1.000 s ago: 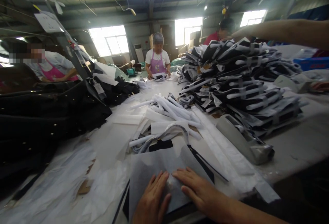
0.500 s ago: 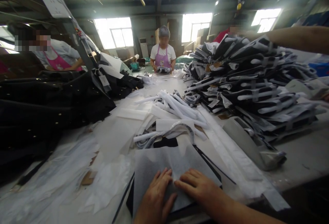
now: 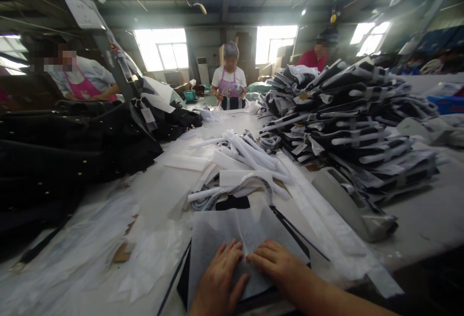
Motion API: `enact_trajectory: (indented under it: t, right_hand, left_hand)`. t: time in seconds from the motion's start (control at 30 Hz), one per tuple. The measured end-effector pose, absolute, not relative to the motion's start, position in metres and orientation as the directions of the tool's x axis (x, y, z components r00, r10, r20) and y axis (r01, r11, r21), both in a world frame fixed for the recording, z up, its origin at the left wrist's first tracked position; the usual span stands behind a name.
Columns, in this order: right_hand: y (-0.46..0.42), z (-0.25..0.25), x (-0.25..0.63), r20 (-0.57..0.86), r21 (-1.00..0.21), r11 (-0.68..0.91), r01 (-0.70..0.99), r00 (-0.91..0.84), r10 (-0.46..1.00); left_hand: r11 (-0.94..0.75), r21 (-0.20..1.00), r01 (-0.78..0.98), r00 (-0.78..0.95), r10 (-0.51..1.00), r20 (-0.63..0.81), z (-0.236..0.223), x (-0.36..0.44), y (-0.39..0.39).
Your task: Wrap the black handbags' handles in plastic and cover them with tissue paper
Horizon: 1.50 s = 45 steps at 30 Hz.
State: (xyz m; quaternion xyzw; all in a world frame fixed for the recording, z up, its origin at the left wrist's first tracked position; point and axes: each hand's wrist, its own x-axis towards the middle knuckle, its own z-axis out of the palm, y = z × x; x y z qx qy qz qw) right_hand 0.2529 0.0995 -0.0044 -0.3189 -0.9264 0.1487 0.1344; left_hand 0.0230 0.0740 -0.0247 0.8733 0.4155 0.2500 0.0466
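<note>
A sheet of thin, translucent white paper [image 3: 213, 229] lies over a flat black bag [image 3: 184, 277] at the near edge of the table. On the sheet's left half rests my left hand [image 3: 219, 277], flat, with the thumb apart from the fingers. Beside it my right hand [image 3: 282, 267] also lies on the sheet, fingers stretched toward a crease in the middle. Neither hand grips anything that I can see. Beyond the sheet arches a handle [image 3: 266, 185] wrapped in clear film. A thin black strap [image 3: 300, 234] runs out along the right side.
White wrapped tubes [image 3: 250, 151] and paper sheets [image 3: 186, 162] lie ahead. Black studded bags [image 3: 65, 147] are heaped left, beside loose clear film [image 3: 152, 258]. Stacked wrapped black bags [image 3: 355, 113] and a grey moulded object [image 3: 340, 200] occupy the right. Several co-workers stand around.
My hands stay almost still on the paper. The arm reaching over the right-hand stack has gone from view. The co-worker at the far end now has a dark striped item upright in front.
</note>
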Motion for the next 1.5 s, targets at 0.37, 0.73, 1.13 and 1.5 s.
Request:
enact_trajectory:
  t: [0.37, 0.73, 1.13, 1.5]
  right_hand:
    - [0.096, 0.004, 0.251, 0.113, -0.398, 0.717, 0.572, -0.745, 0.657]
    - [0.131, 0.023, 0.226, -0.003, -0.464, 0.589, 0.661, -0.667, 0.745]
    - [0.138, -0.025, 0.231, 0.033, -0.422, 0.673, 0.607, -0.732, 0.681]
    - [0.136, -0.01, 0.237, 0.17, -0.392, 0.772, 0.501, -0.785, 0.596]
  left_hand:
    - [-0.644, 0.282, 0.711, 0.528, 0.754, 0.39, -0.027, 0.021, 0.074]
    - [-0.668, 0.209, 0.714, 0.551, 0.72, 0.423, -0.03, 0.019, 0.078]
    - [-0.692, 0.043, 0.721, 0.617, 0.669, 0.415, -0.017, 0.024, 0.082]
    - [-0.688, 0.081, 0.721, 0.573, 0.659, 0.487, -0.016, 0.017, 0.073]
